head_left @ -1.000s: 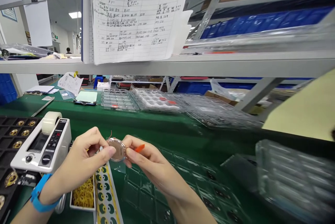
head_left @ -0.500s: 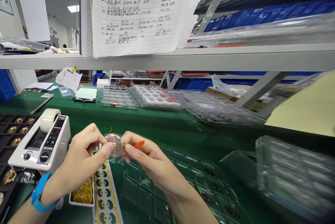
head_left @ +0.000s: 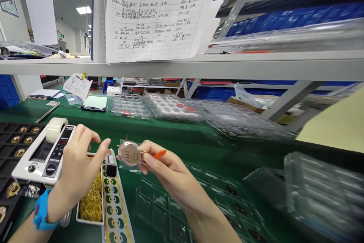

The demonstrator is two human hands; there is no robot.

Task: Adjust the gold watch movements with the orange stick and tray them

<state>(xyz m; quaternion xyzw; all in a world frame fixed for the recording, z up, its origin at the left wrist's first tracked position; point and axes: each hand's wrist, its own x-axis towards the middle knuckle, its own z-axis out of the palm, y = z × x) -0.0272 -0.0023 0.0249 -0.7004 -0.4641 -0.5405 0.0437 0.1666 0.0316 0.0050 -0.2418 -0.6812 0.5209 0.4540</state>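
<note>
My right hand [head_left: 167, 173] pinches a round, rose-gold watch case [head_left: 129, 153] by its edge. Small print shows on the face turned to me, and clear film sticks out around it. A pointed orange piece [head_left: 160, 154] juts out from between the same fingers; its kind is unclear. To the left, my left hand [head_left: 81, 159] hovers with thumb and fingers apart, holding nothing, beside a white tape dispenser [head_left: 66, 148]. Below it lies a box of yellow rings [head_left: 92, 205], alongside a strip of round stickers [head_left: 117, 207]. A small black square [head_left: 111, 170] rests on the strip's far end.
At the left edge, a black tray [head_left: 6, 139] carries gold round parts. Clear plastic trays [head_left: 159, 203] lie under my right forearm, with more stacked [head_left: 318, 193] at right. Several trays [head_left: 131, 104] line the back. A shelf beam [head_left: 182, 69] with handwritten sheets [head_left: 156, 15] crosses above.
My left hand has let go of the watch case and drawn back left, its fingers opening. The right hand still holds the case, whose printed face is now uncovered.
</note>
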